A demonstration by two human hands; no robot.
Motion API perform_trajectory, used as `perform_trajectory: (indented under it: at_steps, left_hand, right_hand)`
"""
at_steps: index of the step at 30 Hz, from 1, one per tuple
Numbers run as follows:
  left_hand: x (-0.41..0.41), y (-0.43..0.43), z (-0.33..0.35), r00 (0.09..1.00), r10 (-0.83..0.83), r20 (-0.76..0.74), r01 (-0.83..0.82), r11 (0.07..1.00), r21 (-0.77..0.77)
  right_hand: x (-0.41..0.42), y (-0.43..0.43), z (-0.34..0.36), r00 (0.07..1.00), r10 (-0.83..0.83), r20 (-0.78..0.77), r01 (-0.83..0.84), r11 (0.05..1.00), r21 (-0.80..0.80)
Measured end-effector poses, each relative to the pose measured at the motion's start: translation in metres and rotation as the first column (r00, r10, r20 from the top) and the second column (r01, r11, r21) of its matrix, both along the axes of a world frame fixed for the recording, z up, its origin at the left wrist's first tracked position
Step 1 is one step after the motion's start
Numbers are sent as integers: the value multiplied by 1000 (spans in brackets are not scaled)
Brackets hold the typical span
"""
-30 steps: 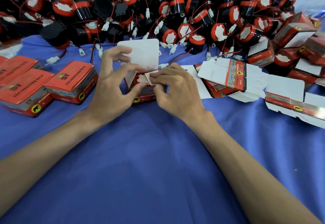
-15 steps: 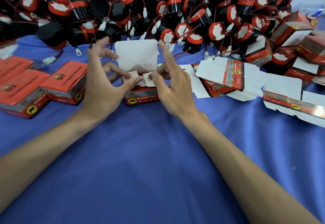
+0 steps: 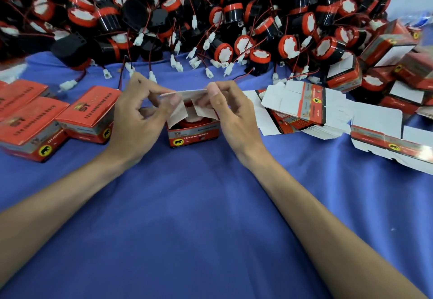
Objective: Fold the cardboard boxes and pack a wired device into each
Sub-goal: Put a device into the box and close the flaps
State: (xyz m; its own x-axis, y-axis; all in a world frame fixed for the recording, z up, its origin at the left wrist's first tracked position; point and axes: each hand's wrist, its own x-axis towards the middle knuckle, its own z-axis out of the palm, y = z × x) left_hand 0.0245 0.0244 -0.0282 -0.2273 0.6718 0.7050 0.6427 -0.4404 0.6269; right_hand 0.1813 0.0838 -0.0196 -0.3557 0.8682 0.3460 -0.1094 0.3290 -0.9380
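The lid [image 3: 187, 92], upright half a second ago, now lies nearly level over the box [image 3: 194, 135], its ends pinched by the left hand [image 3: 138, 115] and right hand [image 3: 234, 113], the device [image 3: 191, 122] inside the box, so probably only tucking remains.

In the open box [image 3: 194, 132], the horn [image 3: 187, 124] shows only a red sliver; 2 white side flaps [image 3: 179, 113] cover the rest. The top flap [image 3: 187, 92], pinched by the left hand [image 3: 138, 120] and the right hand [image 3: 234, 115], is seen edge-on, its faces hidden. Small print on the box front is blurred. Left of the open box, closed boxes [image 3: 30, 130] run off the frame; right of it, a flat carton blank [image 3: 398, 144] is cut off too. Behind it, the horn pile [image 3: 210, 5] passes the top edge.
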Motion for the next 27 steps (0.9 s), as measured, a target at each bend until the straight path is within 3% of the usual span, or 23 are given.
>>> perform_trajectory:
  at_steps: [3, 7, 12, 18, 22, 27]
  left_hand:
    - [1, 0, 2, 999, -43, -15, 42, 998, -37]
    - [0, -3, 3, 972, -211, 105, 227, 955, -189]
    - [0, -5, 3, 970, -235, 60, 242, 945, -220]
    - [1, -5, 1, 964, -224, -141, 195, 962, -191]
    - [2, -6, -2, 955, -224, -193, 186, 963, -196]
    - [3, -4, -1, 926, -228, -300, 184, 969, -168]
  right_hand:
    - [-2, -1, 0, 999, 39, -7, -39, 999, -37]
    - [1, -1, -1, 993, 106, -47, -111, 988, -108]
    - [5, 3, -3, 985, 173, -17, -174, 982, -79]
    - [9, 9, -5, 988, 150, 25, -148, 988, -46]
    - [11, 10, -5, 992, 119, 46, -118, 993, -26]
    - [17, 18, -2, 985, 39, 168, -63, 988, 140]
